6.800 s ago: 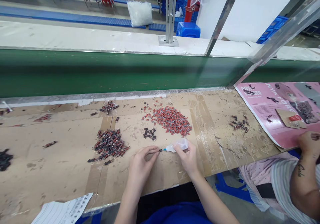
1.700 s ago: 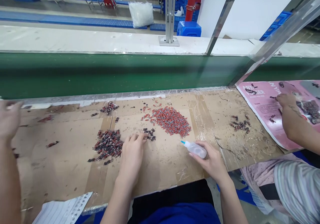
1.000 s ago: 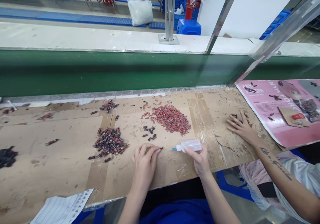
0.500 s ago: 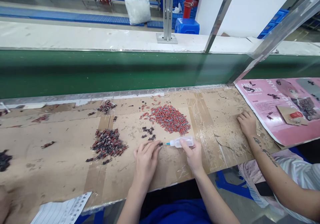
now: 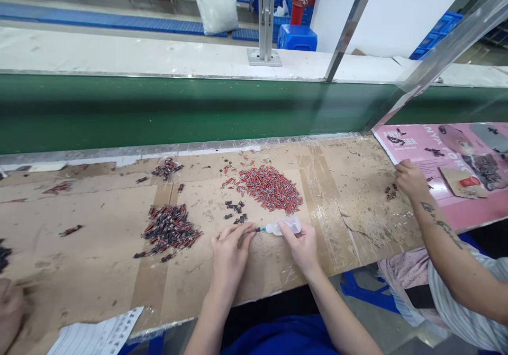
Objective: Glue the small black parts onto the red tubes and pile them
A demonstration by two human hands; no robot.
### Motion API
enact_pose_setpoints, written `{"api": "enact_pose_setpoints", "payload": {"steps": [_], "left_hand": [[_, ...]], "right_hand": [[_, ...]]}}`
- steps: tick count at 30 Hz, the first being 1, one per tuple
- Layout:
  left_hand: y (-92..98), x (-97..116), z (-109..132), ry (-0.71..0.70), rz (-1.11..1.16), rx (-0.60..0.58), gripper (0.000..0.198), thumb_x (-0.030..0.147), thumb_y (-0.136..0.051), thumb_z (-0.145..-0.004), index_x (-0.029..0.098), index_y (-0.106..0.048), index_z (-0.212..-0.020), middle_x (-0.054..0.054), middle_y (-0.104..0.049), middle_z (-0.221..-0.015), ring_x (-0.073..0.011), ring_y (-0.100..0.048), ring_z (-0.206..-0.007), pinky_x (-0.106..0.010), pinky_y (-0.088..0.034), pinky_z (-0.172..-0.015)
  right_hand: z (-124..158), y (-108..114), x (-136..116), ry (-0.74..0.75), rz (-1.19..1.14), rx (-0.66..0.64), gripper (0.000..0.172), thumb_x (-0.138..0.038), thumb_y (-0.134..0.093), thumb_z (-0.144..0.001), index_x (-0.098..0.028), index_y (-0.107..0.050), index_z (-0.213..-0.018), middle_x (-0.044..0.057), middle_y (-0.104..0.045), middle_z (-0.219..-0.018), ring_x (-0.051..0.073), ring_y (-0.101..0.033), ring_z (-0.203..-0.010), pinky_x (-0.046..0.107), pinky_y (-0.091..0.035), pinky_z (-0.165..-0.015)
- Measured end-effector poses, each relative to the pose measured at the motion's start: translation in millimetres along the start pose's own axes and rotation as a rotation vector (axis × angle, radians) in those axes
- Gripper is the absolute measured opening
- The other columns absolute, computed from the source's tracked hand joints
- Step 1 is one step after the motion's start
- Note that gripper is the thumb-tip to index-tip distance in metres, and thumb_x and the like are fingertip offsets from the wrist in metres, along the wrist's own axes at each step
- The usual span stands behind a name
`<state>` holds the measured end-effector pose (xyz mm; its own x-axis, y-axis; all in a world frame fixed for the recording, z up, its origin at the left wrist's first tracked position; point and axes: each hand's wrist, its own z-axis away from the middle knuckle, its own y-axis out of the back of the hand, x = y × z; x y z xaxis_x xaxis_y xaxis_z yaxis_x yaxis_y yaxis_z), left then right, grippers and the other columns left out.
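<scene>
My left hand (image 5: 232, 246) rests on the cardboard-covered table and pinches a small black part (image 5: 257, 230) between thumb and fingers. My right hand (image 5: 300, 244) is closed around a translucent squeeze bottle (image 5: 282, 226), tilted nearly flat. The bottle's thin blue tip meets the black part, or is very close to it. Just beyond my left hand lie several loose black pieces (image 5: 240, 218). Behind them spreads a pile of small red-and-silver parts (image 5: 271, 188). To the left sits a heap of black-and-red parts (image 5: 170, 230).
At the right, a co-worker's hand (image 5: 410, 179) is near a few dark parts (image 5: 391, 191) and a pink poster (image 5: 448, 207). Another person's hand (image 5: 10, 310) shows at the left edge, near lined paper (image 5: 97, 334). A green band (image 5: 159, 114) runs behind the table.
My right hand has brought the bottle left, so its tip now reaches the black part. The co-worker's hand at right has moved right and away, and dark parts now lie beside it.
</scene>
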<state>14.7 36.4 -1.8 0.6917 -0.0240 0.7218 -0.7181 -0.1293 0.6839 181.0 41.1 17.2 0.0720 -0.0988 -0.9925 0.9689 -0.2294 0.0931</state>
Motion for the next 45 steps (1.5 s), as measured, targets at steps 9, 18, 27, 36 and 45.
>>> {"api": "enact_pose_setpoints", "payload": {"steps": [9,18,27,36,45], "left_hand": [[-0.4,-0.3,-0.5,0.003,0.000,0.022,0.014,0.033,-0.061,-0.083,0.029,-0.074,-0.086,-0.004,-0.078,-0.087,-0.0267,-0.069,-0.092,-0.044,-0.040,-0.084],[-0.2,-0.2,-1.5,-0.003,0.001,0.017,0.010,0.029,-0.064,-0.081,0.029,-0.073,-0.086,-0.002,-0.078,-0.085,-0.0271,-0.069,-0.093,-0.044,-0.040,-0.084],[0.1,1.0,0.5,-0.007,-0.030,0.030,0.012,0.031,-0.062,-0.084,0.029,-0.074,-0.086,-0.003,-0.078,-0.088,-0.0265,-0.069,-0.089,-0.045,-0.037,-0.086],[-3.9,-0.4,5.4,-0.070,-0.093,-0.007,0.023,0.023,-0.052,-0.088,0.030,-0.074,-0.092,-0.005,-0.076,-0.093,-0.0251,-0.063,-0.091,-0.041,-0.040,-0.082],[16.5,-20.4,17.3,-0.147,-0.025,0.019,0.024,0.031,-0.048,-0.091,0.028,-0.072,-0.091,-0.004,-0.073,-0.091,-0.0235,-0.064,-0.089,-0.038,-0.048,-0.079]], "right_hand": [[1.4,1.1,-2.4,-0.004,-0.008,0.058,0.028,-0.041,-0.067,-0.076,-0.015,-0.069,-0.065,0.006,-0.070,-0.065,0.019,-0.061,-0.060,0.029,-0.050,-0.057],[0.8,1.4,-0.3,-0.019,-0.045,0.031,0.027,-0.041,-0.069,-0.074,-0.016,-0.070,-0.066,0.006,-0.070,-0.065,0.019,-0.062,-0.061,0.029,-0.050,-0.059],[0.1,-0.9,-1.8,-0.004,-0.016,0.039,0.028,-0.041,-0.067,-0.076,-0.016,-0.068,-0.063,0.004,-0.067,-0.063,0.018,-0.060,-0.060,0.028,-0.048,-0.057],[3.3,38.7,0.3,0.010,0.217,0.081,0.038,-0.045,-0.071,-0.072,-0.018,-0.066,-0.099,0.003,-0.069,-0.071,0.019,-0.061,-0.058,0.030,-0.048,-0.055],[-6.8,32.3,-26.2,0.570,0.842,0.147,0.017,-0.035,-0.062,-0.089,-0.024,-0.075,-0.095,0.011,-0.063,-0.104,0.029,-0.052,-0.102,0.048,-0.045,-0.090]]}}
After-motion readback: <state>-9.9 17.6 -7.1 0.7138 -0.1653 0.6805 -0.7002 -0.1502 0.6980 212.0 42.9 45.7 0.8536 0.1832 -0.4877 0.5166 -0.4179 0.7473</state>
